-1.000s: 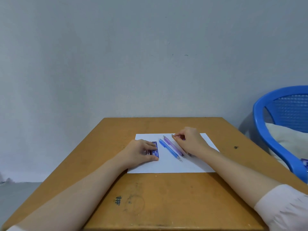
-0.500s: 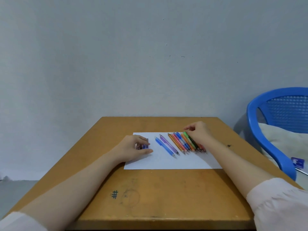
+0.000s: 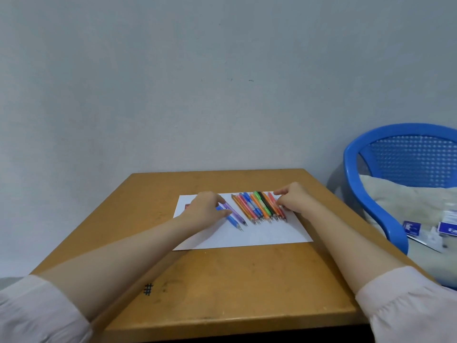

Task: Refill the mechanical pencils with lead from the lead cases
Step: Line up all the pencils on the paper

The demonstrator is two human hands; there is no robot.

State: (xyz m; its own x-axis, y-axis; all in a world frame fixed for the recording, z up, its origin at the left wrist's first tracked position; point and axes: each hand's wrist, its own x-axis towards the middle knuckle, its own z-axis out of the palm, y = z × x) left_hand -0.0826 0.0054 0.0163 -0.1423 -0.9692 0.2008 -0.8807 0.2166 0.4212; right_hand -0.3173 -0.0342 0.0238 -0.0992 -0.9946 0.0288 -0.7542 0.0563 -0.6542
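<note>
Both left hand (image 3: 205, 210) and right hand (image 3: 294, 200) curl fingers (image 3: 217, 197), grip unclear; lead cases (image 3: 187, 206) mostly hidden.

The left hand (image 3: 205, 209) and right hand (image 3: 294, 198) are bare, forearms too. The left sleeve (image 3: 37, 310) and right sleeve (image 3: 410, 303) are pale pink, loose, softly gathered.
</note>
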